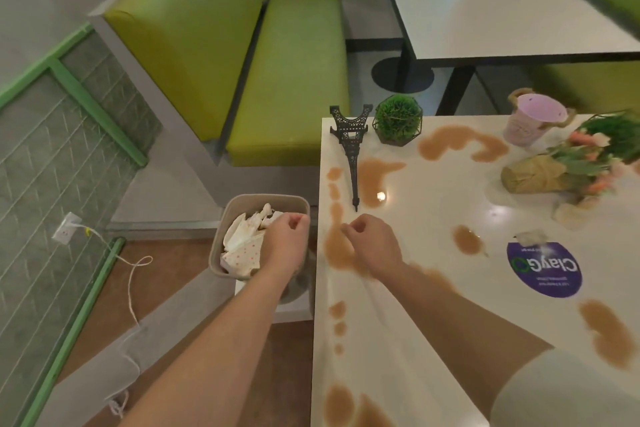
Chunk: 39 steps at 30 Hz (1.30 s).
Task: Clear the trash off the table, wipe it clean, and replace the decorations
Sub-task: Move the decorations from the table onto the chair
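Presently, the waste bin (227, 218) stands on the floor just beside the left edge of the counter (433, 218). It holds crumpled white paper trash (242, 243), one piece printed with small dots, heaped close to the rim. The left hand (285, 241) hangs over the bin's right side, fingers loosely curled, holding nothing. The right hand (372, 243) sits over the counter's left edge, fingers likewise loosely curled and holding nothing.

The counter surface carries brown liquid spills (341, 253) in many patches: a chain down the left edge, a curved patch at the far side, others to the right. One scrap of crumpled paper (530, 237) remains on the counter, just beyond a round purple sticker (543, 269).

Decorations: a black tower model (351, 152) lies on its side, base at the far-left corner, tip pointing toward the hands. A green plant ball in a wire frame (397, 120) stands upright beside it. A pink bucket (530, 120) is tilted at the far right, interior empty as seen. A flower bunch (575, 166) lies toppled near it.
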Available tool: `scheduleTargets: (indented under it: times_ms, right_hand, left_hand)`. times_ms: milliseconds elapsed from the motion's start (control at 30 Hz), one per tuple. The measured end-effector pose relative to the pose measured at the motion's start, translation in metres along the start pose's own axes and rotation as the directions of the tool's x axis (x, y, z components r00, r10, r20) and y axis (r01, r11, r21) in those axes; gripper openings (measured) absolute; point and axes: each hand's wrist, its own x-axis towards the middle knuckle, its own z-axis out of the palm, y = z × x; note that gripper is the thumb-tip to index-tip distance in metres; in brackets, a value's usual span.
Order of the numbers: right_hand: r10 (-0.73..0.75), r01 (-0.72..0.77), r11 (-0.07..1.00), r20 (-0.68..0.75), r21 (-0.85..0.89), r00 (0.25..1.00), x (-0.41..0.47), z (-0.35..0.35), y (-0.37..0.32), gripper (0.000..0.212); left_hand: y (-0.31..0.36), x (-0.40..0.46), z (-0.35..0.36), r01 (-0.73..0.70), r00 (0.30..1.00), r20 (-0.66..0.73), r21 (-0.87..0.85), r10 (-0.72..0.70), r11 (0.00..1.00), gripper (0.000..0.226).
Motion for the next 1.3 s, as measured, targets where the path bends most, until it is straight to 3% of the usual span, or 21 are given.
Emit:
scheduleTargets:
  times_ms: [233, 400, 500, 767, 900, 1067, 1300]
  right_hand:
    - [0.037, -0.049, 0.979, -0.064, -0.2, 0.997, 0.058, -0.015, -0.011, 0.023]
    - [0.018, -0.044, 0.903, -0.066, -0.428, 0.998, 0.097, -0.006, -0.019, 0.041]
    - [-0.022, -0.022, 0.863, -0.081, -0.505, 0.996, 0.109, -0.003, -0.021, 0.04]
    - [-0.024, -0.033, 0.875, -0.112, -0.482, 0.993, 0.107, -0.012, -0.023, 0.018]
    - [-0.168, 0.066, 0.922, -0.241, -0.382, 0.956, 0.096, -0.024, -0.029, 0.018]
    - [-0.272, 0.125, 0.916, -0.361, -0.381, 0.892, 0.096, -0.063, -0.052, 0.02]
    - [-0.326, 0.191, 0.914, -0.368, -0.357, 0.871, 0.063, -0.125, -0.075, 0.023]
  left_hand:
    - [0.022, 0.034, 0.009, -0.073, 0.996, 0.052, 0.045, 0.071, 0.996, 0.017]
    - [0.026, 0.062, 0.018, -0.127, 0.989, 0.082, 0.045, 0.123, 0.991, 0.011]
    - [0.025, 0.072, 0.021, -0.131, 0.988, 0.089, 0.074, 0.124, 0.989, 0.012]
    - [0.022, 0.075, 0.028, -0.132, 0.987, 0.101, 0.074, 0.124, 0.988, 0.016]
    - [0.029, 0.073, 0.027, -0.153, 0.984, 0.095, 0.051, 0.148, 0.987, 0.016]
    - [0.045, 0.063, 0.02, -0.185, 0.979, 0.089, 0.019, 0.183, 0.982, 0.019]
    - [0.088, 0.039, 0.01, -0.345, 0.937, 0.083, 0.079, 0.339, 0.935, 0.018]
